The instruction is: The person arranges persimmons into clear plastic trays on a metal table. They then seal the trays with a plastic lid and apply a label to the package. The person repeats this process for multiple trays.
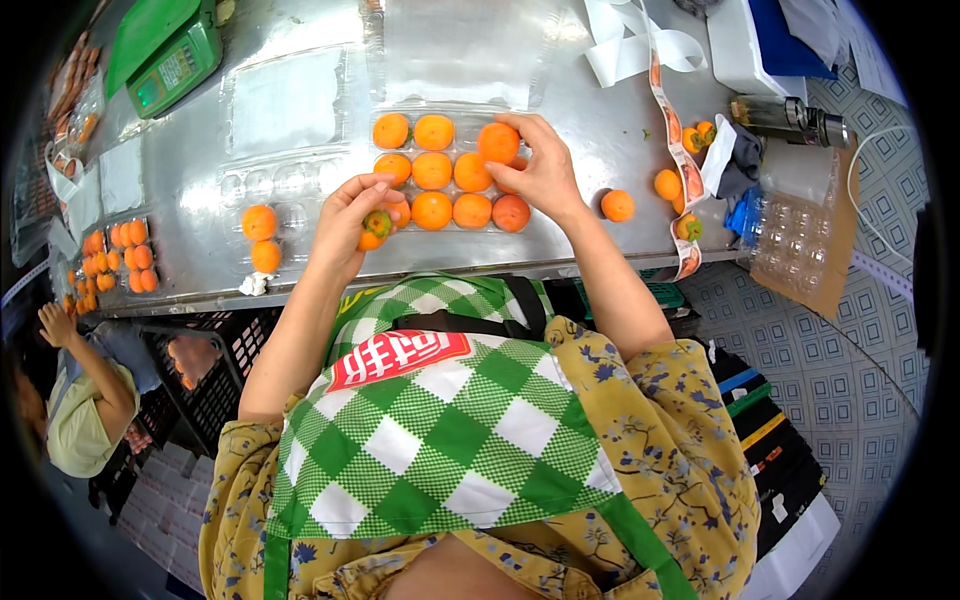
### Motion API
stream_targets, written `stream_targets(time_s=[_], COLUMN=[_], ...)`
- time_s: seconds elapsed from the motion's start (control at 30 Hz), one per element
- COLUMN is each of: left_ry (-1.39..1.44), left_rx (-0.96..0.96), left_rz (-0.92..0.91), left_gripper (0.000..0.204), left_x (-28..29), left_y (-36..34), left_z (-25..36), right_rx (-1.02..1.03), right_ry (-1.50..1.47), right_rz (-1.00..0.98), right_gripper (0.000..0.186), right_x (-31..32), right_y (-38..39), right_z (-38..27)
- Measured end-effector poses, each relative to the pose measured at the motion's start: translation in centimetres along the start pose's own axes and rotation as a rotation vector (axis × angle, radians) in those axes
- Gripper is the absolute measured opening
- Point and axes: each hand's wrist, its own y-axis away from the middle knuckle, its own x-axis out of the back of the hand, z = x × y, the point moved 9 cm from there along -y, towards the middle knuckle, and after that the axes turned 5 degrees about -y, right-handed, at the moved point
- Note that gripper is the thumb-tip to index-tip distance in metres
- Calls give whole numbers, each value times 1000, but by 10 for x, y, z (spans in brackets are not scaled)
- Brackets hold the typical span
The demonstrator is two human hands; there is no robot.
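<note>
Fingers of the left hand [343, 218] grip 1 green-capped persimmon [375, 228] by the clear tray [467, 128]; those of the right hand [545, 172], parted, clasp 1 orange persimmon [498, 142] at its far right corner.

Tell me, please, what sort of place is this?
It looks like a fruit-packing workroom, though I cannot be certain. Orange fruits sit in rows on a metal table, clear moulded packaging lies at the right, and a green scale stands at the far left.
</note>
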Motion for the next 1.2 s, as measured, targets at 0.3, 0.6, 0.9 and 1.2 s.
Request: stream_targets(time_s=[0.3, 0.6, 0.9, 1.2], left_ry=[4, 25, -215, -477], left_rx=[49, 48, -101, -130], left_rz=[-116, -115, 62, 111], left_gripper=[23, 24, 23, 24], left_x=[-22, -25, 8, 3], left_y=[4, 4, 0, -1], left_z=[-9, 3, 18, 15], right_rx=[-147, -256, -859, -127], right_ry=[-29, -47, 881, 588], right_rz=[141, 733, 429, 447], right_gripper=[52, 52, 58, 44], right_x=[42, 229, 296, 207], right_y=[17, -44, -52, -38], right_z=[40, 133, 207, 106])
